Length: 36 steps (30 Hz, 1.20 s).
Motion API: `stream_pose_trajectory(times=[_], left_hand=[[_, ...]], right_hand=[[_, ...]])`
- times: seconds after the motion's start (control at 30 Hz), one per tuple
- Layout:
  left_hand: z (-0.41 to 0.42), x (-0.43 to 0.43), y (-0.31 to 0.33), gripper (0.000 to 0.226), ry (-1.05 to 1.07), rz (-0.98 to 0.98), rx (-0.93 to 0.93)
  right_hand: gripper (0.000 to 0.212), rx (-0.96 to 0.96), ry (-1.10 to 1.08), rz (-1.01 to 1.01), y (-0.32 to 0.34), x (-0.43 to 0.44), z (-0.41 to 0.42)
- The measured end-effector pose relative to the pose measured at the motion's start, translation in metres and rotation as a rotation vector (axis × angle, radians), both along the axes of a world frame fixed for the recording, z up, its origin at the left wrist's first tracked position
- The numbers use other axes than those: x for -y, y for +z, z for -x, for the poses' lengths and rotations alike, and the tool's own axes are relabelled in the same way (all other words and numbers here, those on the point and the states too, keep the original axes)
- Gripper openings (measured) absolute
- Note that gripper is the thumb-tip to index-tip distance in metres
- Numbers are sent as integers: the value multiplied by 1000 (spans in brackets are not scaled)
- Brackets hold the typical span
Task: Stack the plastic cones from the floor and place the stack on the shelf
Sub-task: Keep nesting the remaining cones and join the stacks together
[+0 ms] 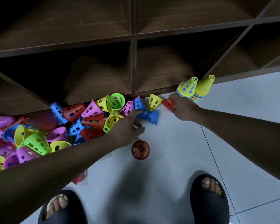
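Two stacks (186, 88) stand on the floor (242, 113) at the foot of the shelf (133, 50); none is shelved. Your right hand (183, 108) grips a red cone (168, 103). Your left hand (128, 126) touches a blue cone (150, 118), grip unclear. Many loose cones (37, 143) remain.

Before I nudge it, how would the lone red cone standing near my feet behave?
The lone red cone is thin holed plastic, so probably very light. Standing on its wide rim, it likely slides on the glossy tile floor rather than tipping.
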State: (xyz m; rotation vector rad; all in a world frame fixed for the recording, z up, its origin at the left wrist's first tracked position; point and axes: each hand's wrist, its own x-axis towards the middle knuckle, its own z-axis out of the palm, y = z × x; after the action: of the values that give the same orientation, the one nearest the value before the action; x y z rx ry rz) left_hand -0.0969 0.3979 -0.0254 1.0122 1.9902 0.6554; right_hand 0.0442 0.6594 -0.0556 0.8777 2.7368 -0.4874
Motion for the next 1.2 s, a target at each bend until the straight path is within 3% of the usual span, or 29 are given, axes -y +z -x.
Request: stream_pose_trajectory(times=[0.1, 0.3, 0.53, 0.6, 0.67, 0.8, 0.9, 1.03, 1.2], left_hand=[[-1, -2, -6, 64, 26, 34, 51], [-12, 3, -10, 54, 243, 30, 271], [-16, -6, -3, 47, 574, -80, 630], [-16, -11, -1, 48, 577, -96, 635], [-15, -16, 0, 46, 588, -91, 630], [-13, -22, 0, 39, 675, -126, 707], [-14, -22, 1, 34, 665, -175, 680], [-18, -12, 2, 24, 598, -222, 457], [-22, 8, 15, 8, 605, -317, 343]], right_hand=[[26, 6, -4, -108, 1, 6, -9], [57, 120, 71, -218, 1, 26, -39], [26, 48, 155, -180, 1, 39, -71], [12, -8, 144, -176, 1, 46, -78], [26, -58, 97, -75, 4, 51, -83], [10, -213, 45, 2, 12, 67, -93], [9, -273, -41, 87, 17, 77, -96], [11, -316, -186, 244, 27, 85, -99], [16, -396, -401, 590, 46, 99, -103]])
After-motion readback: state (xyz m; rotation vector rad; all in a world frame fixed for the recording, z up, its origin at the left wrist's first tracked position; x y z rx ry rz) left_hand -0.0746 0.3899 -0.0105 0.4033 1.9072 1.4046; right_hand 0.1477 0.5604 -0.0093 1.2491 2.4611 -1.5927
